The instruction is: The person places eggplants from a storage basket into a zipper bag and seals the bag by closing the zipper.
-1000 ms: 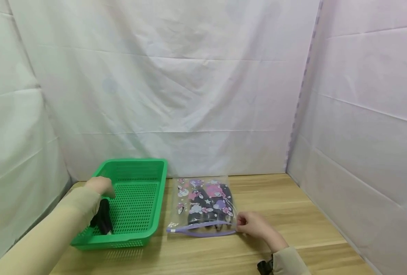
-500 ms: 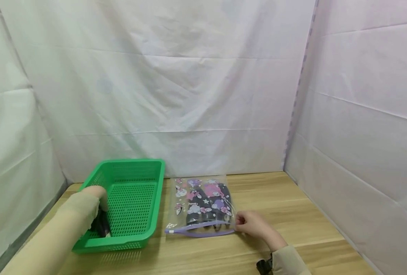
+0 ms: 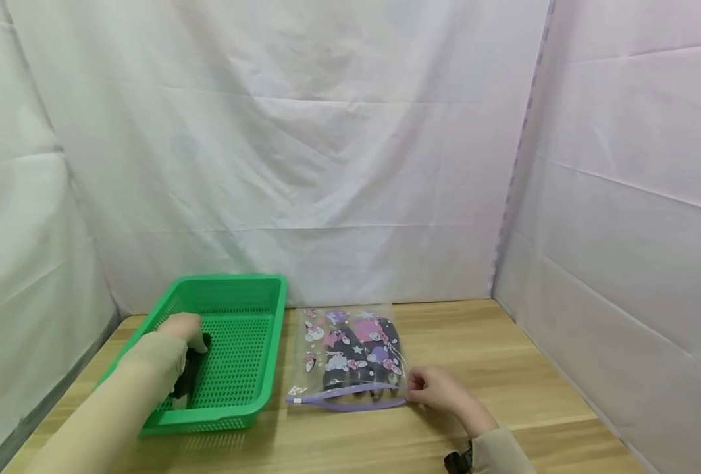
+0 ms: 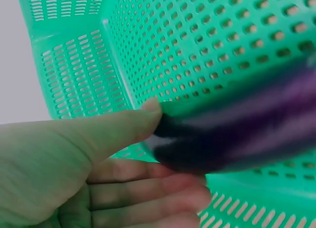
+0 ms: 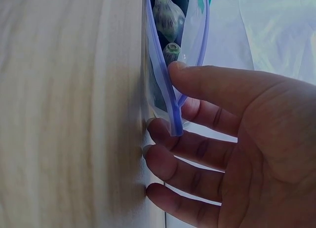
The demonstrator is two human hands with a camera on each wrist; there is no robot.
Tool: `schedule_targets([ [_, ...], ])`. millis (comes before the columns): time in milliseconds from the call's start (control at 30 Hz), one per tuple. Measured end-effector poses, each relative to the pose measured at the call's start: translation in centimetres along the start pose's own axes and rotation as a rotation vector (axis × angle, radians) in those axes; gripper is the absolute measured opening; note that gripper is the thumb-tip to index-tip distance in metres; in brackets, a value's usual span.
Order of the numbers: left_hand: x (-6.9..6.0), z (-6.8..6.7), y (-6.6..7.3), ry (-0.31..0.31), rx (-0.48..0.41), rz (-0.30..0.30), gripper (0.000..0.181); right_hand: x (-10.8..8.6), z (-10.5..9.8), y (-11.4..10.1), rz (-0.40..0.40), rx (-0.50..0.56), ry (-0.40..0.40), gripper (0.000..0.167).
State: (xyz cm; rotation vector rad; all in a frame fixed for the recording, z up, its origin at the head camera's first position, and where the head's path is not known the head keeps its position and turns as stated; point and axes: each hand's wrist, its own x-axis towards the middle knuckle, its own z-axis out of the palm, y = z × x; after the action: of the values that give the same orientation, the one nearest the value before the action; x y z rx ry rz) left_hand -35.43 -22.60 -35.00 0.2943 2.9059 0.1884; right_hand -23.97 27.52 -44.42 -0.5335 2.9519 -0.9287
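My left arm reaches forward, the left hand (image 3: 181, 329) dipped back-up into the one green basket (image 3: 278, 336), its thumb on one side and its fingers on the other, gripping the end of one eggplant (image 4: 237, 124). That eggplant is inside the basket at its left side; my sleeve hides part of the floor there, so I can't tell whether another lies beneath. My right forearm comes in low from the right, and the right hand (image 3: 437, 390) pinches the near right corner of the one clear printed bag (image 3: 305, 368), the other three fingertips down by the table (image 3: 480, 336). The bag lies flat, its purple-edged mouth gaping; I count two eggplant stems (image 5: 169, 18) there up close, but not the full number inside.
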Motion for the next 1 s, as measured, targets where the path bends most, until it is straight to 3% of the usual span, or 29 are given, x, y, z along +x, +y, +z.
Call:
schedule_targets([
  [400, 2.4, 2.1, 0.5, 0.148, 0.015, 0.098, 0.037, -0.6, 0.4, 0.9, -0.027, 0.063, -0.005, 0.017],
  [800, 3.2, 3.2, 0.3, 0.161, -0.079, 0.006, 0.034, -0.7, 0.2, 1.8, -0.026, 0.154, -0.055, 0.016],
  [1000, 3.2, 2.6, -0.4, 0.189, -0.114, -0.015, 0.032, 0.3, 0.3, 1.5, 0.0, 0.161, -0.063, 0.016],
])
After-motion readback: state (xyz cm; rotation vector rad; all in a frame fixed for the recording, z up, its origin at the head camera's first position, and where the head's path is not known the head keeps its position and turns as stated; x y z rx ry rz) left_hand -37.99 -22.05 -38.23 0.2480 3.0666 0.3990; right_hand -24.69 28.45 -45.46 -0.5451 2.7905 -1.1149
